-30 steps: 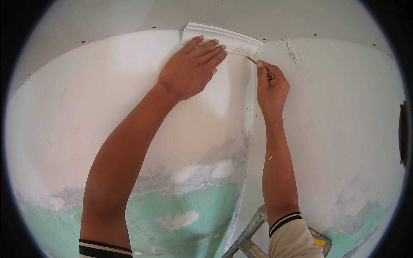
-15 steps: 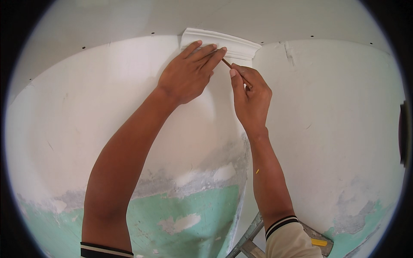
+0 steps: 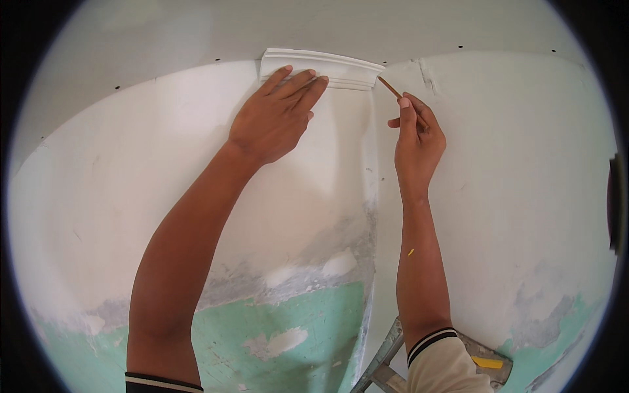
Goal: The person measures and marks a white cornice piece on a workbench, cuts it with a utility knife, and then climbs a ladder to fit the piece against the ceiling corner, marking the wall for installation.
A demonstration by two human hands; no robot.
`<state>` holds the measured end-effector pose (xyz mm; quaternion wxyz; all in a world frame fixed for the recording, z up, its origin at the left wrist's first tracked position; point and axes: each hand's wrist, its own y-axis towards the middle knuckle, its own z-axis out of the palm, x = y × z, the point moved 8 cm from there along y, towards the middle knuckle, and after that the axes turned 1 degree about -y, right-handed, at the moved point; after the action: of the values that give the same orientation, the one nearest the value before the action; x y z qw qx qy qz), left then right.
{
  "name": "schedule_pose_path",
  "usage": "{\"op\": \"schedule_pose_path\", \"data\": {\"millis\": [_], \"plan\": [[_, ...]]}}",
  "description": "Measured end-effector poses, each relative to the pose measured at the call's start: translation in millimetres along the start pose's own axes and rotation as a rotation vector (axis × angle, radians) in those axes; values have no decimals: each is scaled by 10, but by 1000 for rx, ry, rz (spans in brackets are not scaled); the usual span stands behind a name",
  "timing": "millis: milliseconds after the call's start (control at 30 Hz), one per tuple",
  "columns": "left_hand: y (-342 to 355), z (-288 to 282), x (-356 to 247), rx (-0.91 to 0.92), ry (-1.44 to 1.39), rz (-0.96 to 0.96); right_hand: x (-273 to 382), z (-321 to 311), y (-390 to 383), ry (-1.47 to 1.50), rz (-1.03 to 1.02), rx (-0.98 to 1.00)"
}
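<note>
A short white piece of crown moulding (image 3: 341,69) sits where the wall meets the ceiling, its right end at the room's corner. My left hand (image 3: 272,118) lies flat against its lower part, fingers stretched out and pressing it to the wall. In my right hand (image 3: 419,134) a thin brown pencil (image 3: 389,86) is pinched between thumb and fingers. The pencil's tip points up and left, close by the moulding's right end; whether it touches cannot be made out.
A stepladder (image 3: 380,367) stands below my right arm, with a yellow object (image 3: 487,362) on its top. The walls are white plaster above and green board (image 3: 275,340) below. The ceiling (image 3: 314,26) carries several dark screw spots. A dark object (image 3: 614,204) shows at the right edge.
My right hand has moved the pencil right, from the moulding's lower edge beside my left fingers to its right end. My left hand stays on the moulding; the view has shifted slightly.
</note>
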<state>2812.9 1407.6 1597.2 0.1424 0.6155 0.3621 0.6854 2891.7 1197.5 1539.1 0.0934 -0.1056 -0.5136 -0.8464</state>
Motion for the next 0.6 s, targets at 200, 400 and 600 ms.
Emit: {"op": "schedule_pose_path", "data": {"millis": [200, 400, 600], "plan": [[17, -27, -8, -9, -5, 1, 29, 88, 108, 61, 0, -9], [14, -40, -9, -8, -6, -2, -42, 162, 173, 47, -27, -17], [14, -17, -14, -12, -1, -1, -45, 197, 170, 15, -99, -23]]}}
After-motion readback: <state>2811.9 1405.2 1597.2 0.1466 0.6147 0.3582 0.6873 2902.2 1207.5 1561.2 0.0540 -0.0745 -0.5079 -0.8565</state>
